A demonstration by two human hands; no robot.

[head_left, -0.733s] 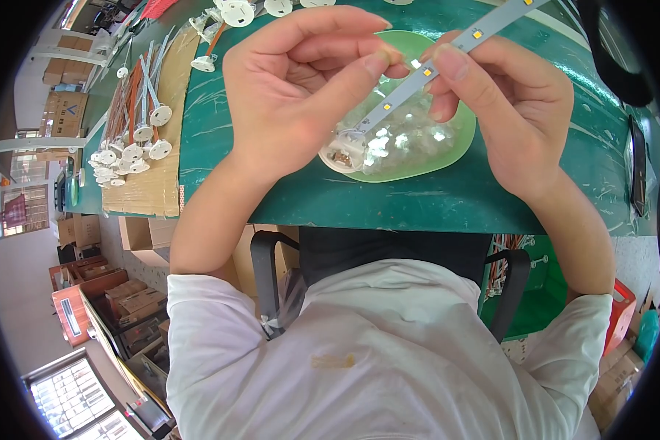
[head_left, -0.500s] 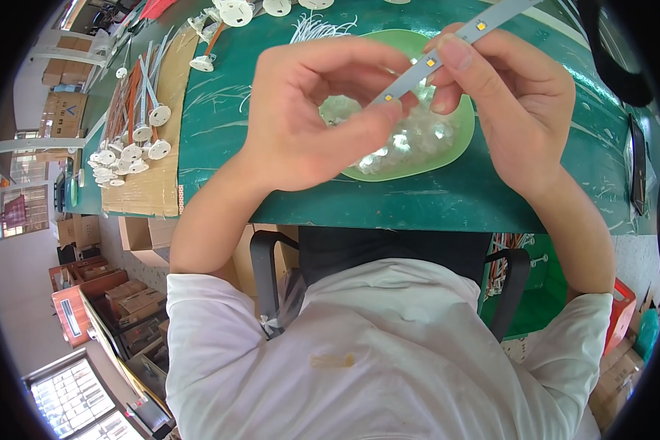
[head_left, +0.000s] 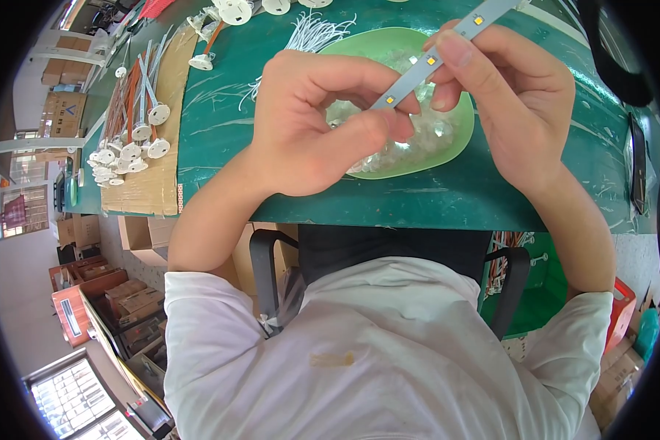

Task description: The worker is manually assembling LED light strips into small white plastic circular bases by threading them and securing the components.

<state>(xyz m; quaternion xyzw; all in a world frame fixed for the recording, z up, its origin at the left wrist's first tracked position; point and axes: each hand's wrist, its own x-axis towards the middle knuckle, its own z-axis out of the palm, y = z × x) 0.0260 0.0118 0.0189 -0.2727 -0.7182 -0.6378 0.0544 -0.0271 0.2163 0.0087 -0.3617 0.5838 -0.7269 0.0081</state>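
Both hands just lifted the long grey LED strip [head_left: 425,62] higher over the green plastic bowl [head_left: 458,143]: left hand [head_left: 323,121] pinches its near end, right hand [head_left: 513,95] grips further up, so fitting continues.

Bright, even light; edges bent, perhaps soft.

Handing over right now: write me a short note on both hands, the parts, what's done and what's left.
Left hand: closed, thumb and fingers pinching the lower end of the LED strip.
Right hand: gripping the strip higher up, thumb on top.
Strip is held in the air above the green tray of small clear parts, on the green table.
Done: finished wired white round pieces lie on cardboard, far left.
Left: whether a clear part is on the strip's end is hidden by the fingers.
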